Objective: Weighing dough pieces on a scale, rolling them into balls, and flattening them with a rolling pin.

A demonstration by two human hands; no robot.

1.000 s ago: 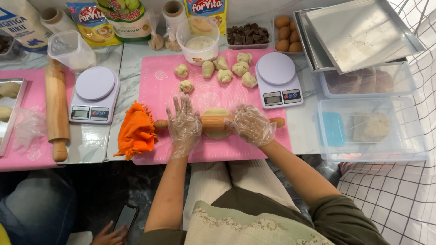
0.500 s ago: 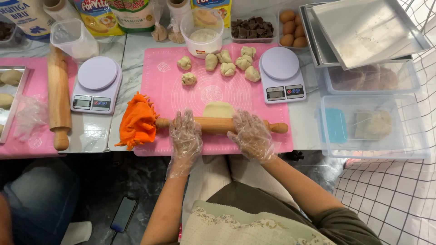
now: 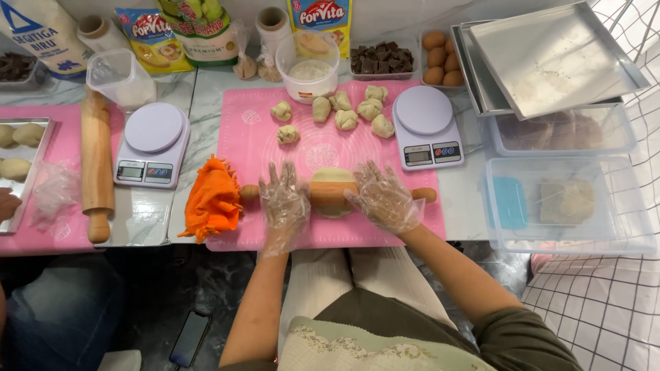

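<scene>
— Where do our hands sit now?

— Both lie flat on the wooden rolling pin (image 3: 337,194), fingers spread, palms pressing down rather than curled around it. Our left hand (image 3: 283,200) covers the left part of the pin, our right hand (image 3: 385,198) the right part, both in thin clear gloves.

— And the dough?

— The dough piece (image 3: 333,180) sits under the middle of the pin, between our hands, on the pink mat (image 3: 254,137). It shows mostly on the far side of the pin, with a small edge on the near side.

— What has changed from half a second ago?

— Then our hands were nearer to us, with the whole dough piece showing beyond the pin. Now the pin rides over the dough and our palms have moved forward onto it. We judge this a forward stroke, so the piece is being flattened, though it still looks thick.

— What lies around us?

— The orange cloth (image 3: 213,199) touches the mat's left edge, small dough balls (image 3: 344,113) wait at the far side, and a white scale (image 3: 427,127) stands to their right.
</scene>
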